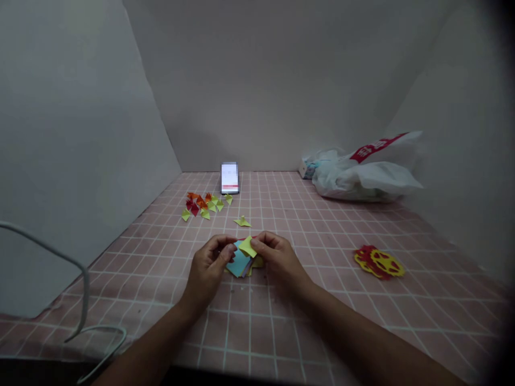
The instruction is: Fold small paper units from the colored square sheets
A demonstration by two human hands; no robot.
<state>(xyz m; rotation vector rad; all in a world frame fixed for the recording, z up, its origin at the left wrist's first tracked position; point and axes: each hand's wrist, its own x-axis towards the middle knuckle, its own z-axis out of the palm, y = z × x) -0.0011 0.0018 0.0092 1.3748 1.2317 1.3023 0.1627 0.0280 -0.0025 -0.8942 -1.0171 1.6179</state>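
Observation:
My right hand (277, 253) pinches a small folded piece of yellow paper (248, 246) between thumb and fingers. Just left of that paper is my left hand (212, 260), its fingers curled in towards the thumb; whether anything is between them I cannot make out. Below both hands lies a stack of coloured paper sheets (238, 264), light blue on top, with purple and yellow edges showing and a red edge behind. A little beyond the hands a folded yellow paper piece (243, 221) rests on the table.
Several small folded paper pieces (201, 202) in red, orange and yellow lie at the back left, near a propped phone (229, 178). Red and yellow cut-out shapes (380, 262) sit at right. A white plastic bag (354, 179) and a box (308, 168) stand behind. A cable (86, 289) loops at left.

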